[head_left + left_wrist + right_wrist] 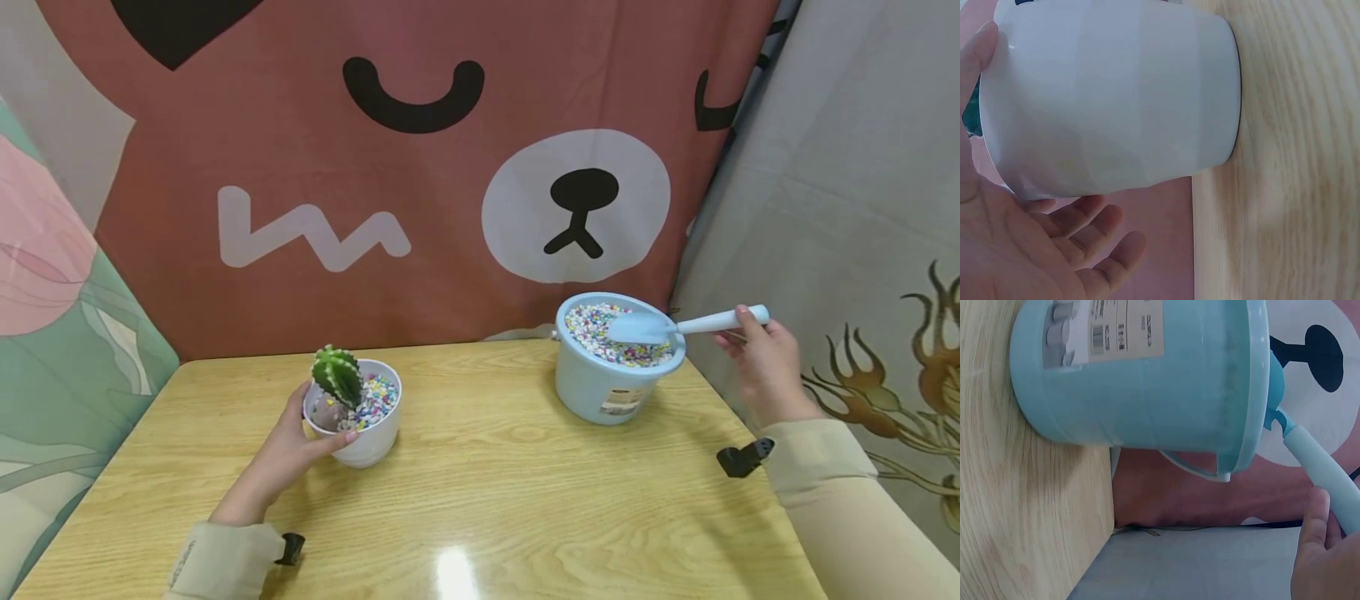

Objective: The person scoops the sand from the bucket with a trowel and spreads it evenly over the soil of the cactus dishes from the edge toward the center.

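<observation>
A white flower pot (372, 444) stands on the left of the wooden table, holding a green ribbed cactus (337, 377) and colourful pebbles (378, 398). My left hand (288, 454) grips the pot by its left side, thumb over the near rim; in the left wrist view the other fingers (1094, 234) curve along its wall. On the right, my right hand (768, 371) holds a light blue shovel (716, 322) by the end of its handle. The shovel's blade lies over the pebbles (588, 327) filling a light blue bucket (588, 387).
The bucket bears a printed label (1119, 328) and a carrying handle (1194, 467) hanging at its side. Behind the wooden table (465, 467) hangs a brown cloth (300, 150) with a bear face. A grey patterned curtain (840, 183) borders the right side.
</observation>
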